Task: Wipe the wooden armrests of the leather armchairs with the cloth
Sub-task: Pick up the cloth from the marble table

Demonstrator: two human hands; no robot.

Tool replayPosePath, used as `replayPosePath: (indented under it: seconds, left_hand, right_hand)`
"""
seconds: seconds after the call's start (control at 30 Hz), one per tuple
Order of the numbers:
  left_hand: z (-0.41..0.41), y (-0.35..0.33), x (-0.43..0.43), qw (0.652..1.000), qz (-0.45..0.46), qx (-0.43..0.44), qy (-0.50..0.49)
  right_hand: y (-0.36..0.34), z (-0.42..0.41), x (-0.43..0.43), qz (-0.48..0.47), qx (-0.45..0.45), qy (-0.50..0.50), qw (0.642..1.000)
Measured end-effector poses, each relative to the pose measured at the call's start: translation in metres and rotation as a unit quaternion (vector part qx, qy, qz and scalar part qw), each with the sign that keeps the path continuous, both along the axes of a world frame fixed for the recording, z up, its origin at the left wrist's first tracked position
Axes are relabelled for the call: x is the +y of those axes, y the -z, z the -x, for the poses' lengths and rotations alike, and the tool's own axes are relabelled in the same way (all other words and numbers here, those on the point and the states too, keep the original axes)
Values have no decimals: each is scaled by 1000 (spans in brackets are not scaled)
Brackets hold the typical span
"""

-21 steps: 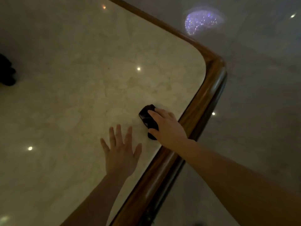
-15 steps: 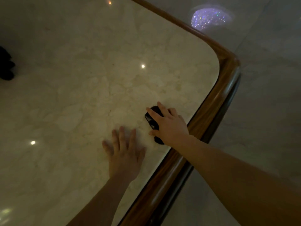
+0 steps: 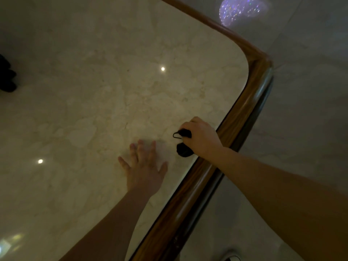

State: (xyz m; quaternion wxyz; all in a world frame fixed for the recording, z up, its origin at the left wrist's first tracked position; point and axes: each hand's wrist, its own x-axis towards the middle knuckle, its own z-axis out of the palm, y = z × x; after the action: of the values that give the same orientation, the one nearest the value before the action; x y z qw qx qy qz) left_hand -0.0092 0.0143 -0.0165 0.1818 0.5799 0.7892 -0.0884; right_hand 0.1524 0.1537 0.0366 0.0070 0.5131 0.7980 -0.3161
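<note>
1. The fingers of the right hand [image 3: 202, 137] are curled tight around a small black cloth [image 3: 183, 146], which bulges out from under the palm toward 7 o'clock; a thin dark loop of it sticks out at 9 o'clock of the knuckles
2. The cloth touches the marble tabletop [image 3: 113, 91], just inside the wooden rim [image 3: 250, 102] that passes at 4 o'clock of the hand
3. The fingers of the left hand [image 3: 144, 171] are spread apart and lie flat, palm down, on the marble with nothing in them; the fingertips are blurred
4. The left hand sits at 8 o'clock of the right hand, near but apart from it and from the cloth
5. Both bare forearms reach in from 5 and 6 o'clock of the view
6. A dark thing [image 3: 6, 76] lies at the 9 o'clock edge of the view; I cannot tell what it is
7. Beyond the rim a pale tiled floor [image 3: 310, 110] shows a sparkling patch of light [image 3: 242, 10] at 1 o'clock
</note>
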Motion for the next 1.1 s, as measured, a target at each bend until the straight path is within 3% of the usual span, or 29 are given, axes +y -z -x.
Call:
replayPosePath:
  seconds: [0.27,0.63,1.1]
  left_hand:
    - [-19,-106,14,999,-17,-9,49]
    - [-81,-256,7,976,-81,-51,194]
    - [-191,-351,-34,912,-86,-87,391]
  right_hand:
    - [-115,-44,-21,3,52,87,995]
    - [-266,-128,-100,-11,68,235,969]
    - [-348,-234,-237,-51,70,421,903]
